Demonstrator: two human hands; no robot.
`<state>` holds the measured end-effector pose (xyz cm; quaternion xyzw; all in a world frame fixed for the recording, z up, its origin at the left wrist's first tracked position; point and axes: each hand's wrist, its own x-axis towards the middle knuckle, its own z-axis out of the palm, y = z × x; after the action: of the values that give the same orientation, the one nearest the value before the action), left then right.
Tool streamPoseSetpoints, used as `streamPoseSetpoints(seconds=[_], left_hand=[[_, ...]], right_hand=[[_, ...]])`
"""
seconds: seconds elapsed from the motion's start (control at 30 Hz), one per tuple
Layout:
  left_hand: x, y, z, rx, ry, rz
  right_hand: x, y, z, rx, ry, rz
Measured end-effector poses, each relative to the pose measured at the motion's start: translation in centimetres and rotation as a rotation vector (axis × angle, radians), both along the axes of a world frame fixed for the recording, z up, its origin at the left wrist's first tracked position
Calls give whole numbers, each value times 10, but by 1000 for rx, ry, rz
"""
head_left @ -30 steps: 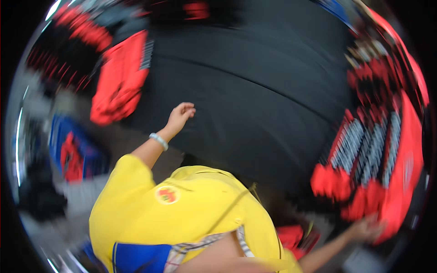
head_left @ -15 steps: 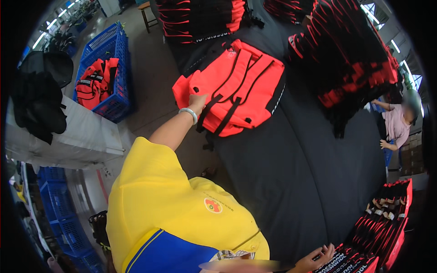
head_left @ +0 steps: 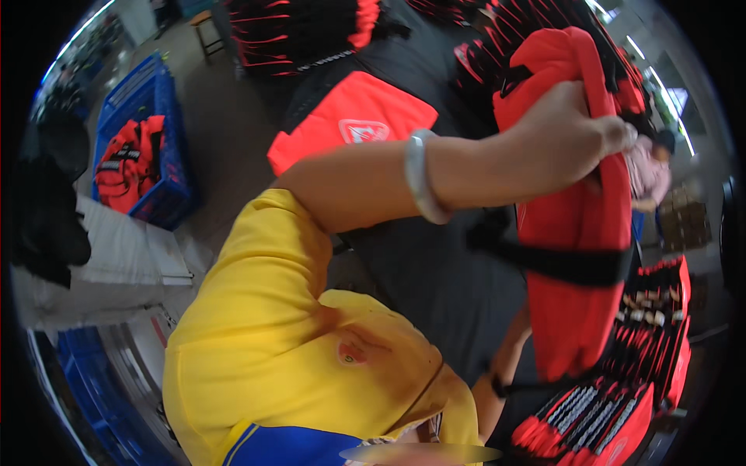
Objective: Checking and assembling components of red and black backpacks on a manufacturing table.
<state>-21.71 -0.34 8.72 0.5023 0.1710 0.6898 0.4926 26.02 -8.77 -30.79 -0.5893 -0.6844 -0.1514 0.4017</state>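
Note:
My left hand (head_left: 579,136), with a pale bangle (head_left: 420,177) on its wrist, is closed on the upper edge of a red backpack (head_left: 571,233). The backpack hangs upright at the right, blurred, with a black strap (head_left: 559,260) across it. My right forearm (head_left: 503,349) rises behind the backpack's lower part, so its hand and fingers are hidden. On the black-covered table (head_left: 420,256), beyond my left forearm, lies another red bag piece (head_left: 365,109) with a white printed emblem; my arm covers part of it.
Stacks of black-and-red bags stand at the far edge (head_left: 295,35) and lower right (head_left: 598,419). A blue crate (head_left: 175,186) holding red bags sits on the floor at left, near a white-covered table (head_left: 124,233) with black items. A person (head_left: 649,167) is at the far right.
My left hand has lifted the red backpack off the table and swung it right. The emblem-printed red piece now shows where it lay. My right forearm has moved up behind the backpack.

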Motion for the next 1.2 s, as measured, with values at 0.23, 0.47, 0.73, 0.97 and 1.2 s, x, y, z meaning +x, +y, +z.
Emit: streamPoseSetpoints(seconds=[0.23,0.47,0.73,0.97,1.2], left_hand=[[19,34,-34,527,387,334],[3,28,-355,-690,751,160],[28,-57,-448,-1287,496,-330],[58,-57,-382,-1029,335,-603],[87,-89,-344,-867,494,-1068]], right_hand=[[-79,-1,199,46,1066,-46],[-13,-26,109,-538,1403,-142],[-56,-115,-10,-684,1124,-306],[-157,-105,68,-564,488,-101],[-225,-38,126,-705,412,-157]])
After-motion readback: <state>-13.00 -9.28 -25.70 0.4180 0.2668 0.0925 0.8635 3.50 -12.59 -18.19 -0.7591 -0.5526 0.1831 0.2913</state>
